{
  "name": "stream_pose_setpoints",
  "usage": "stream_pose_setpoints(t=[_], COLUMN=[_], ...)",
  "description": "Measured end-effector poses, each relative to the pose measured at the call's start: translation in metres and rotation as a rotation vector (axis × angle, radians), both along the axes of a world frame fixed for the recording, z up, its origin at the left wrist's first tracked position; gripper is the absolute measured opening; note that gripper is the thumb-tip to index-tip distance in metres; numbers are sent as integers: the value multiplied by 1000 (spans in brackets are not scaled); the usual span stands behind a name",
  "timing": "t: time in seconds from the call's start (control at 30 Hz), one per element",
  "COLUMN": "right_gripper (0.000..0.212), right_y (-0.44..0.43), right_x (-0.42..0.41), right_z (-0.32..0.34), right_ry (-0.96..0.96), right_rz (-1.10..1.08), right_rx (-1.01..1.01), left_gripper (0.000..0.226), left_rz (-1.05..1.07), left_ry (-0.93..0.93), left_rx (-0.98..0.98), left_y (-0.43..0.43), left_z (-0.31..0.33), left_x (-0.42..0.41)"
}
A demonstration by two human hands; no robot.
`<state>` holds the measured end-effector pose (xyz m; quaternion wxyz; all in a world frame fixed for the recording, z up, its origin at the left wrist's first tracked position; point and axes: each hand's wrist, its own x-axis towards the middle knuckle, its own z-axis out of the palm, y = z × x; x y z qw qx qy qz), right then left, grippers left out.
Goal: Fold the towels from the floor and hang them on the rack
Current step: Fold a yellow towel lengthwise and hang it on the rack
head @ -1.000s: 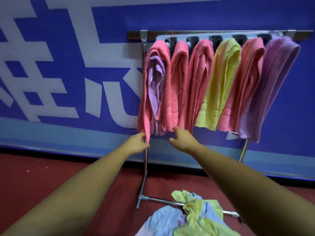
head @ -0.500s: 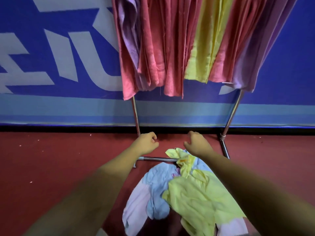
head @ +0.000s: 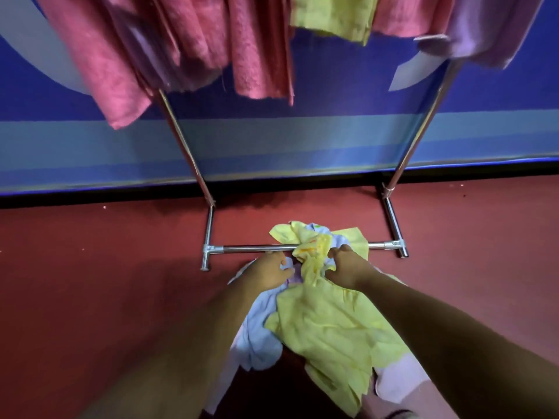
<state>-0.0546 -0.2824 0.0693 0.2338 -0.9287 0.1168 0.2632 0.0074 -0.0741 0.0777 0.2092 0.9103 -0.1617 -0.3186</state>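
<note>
The left hand (head: 269,272) and right hand (head: 348,267) have dropped onto the heap on the floor (head: 90,267). The right hand grips a bunched fold of the yellow towel (head: 326,322). The left hand rests on the blue towel (head: 257,337), its grasp unclear. Pink towels (head: 257,55) hang on the rack (head: 251,247).

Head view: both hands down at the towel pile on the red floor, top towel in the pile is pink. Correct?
No: the head view shows the top towel is yellow, not pink. The rest holds: left hand and right hand are down at the pile on the red floor.
</note>
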Motion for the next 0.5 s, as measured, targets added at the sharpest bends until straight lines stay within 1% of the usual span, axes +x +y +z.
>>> stream_pose_setpoints(t=[0.1, 0.2, 0.27, 0.33, 0.37, 0.43, 0.47, 0.5], right_gripper=[47, 46, 44, 41, 36, 22, 14, 12], right_y=[5, 12, 16, 20, 21, 20, 19, 17], right_x=[-4, -10, -19, -29, -33, -36, -34, -30], right_z=[-36, -72, -94, -112, -119, -124, -123, -120], right_ry=[44, 109, 147, 173, 171, 160, 153, 138], right_rz=[79, 133, 117, 86, 71, 52, 38, 23], right_rx=[19, -3, 10, 25, 32, 68, 97, 142], left_gripper=[38, 44, 45, 58, 61, 52, 46, 40], left_rz=[-42, -77, -62, -75, -71, -57, -37, -14], left_ry=[60, 116, 169, 233, 275, 316, 301, 272], left_rx=[79, 149, 131, 104, 89, 99, 97, 69], left_y=[-6, -6, -3, 2, 4, 4, 4, 4], left_z=[-37, -70, -95, -118, -127, -136, -139, -144], left_x=[-4, -9, -13, -22, -27, -38, -41, -41])
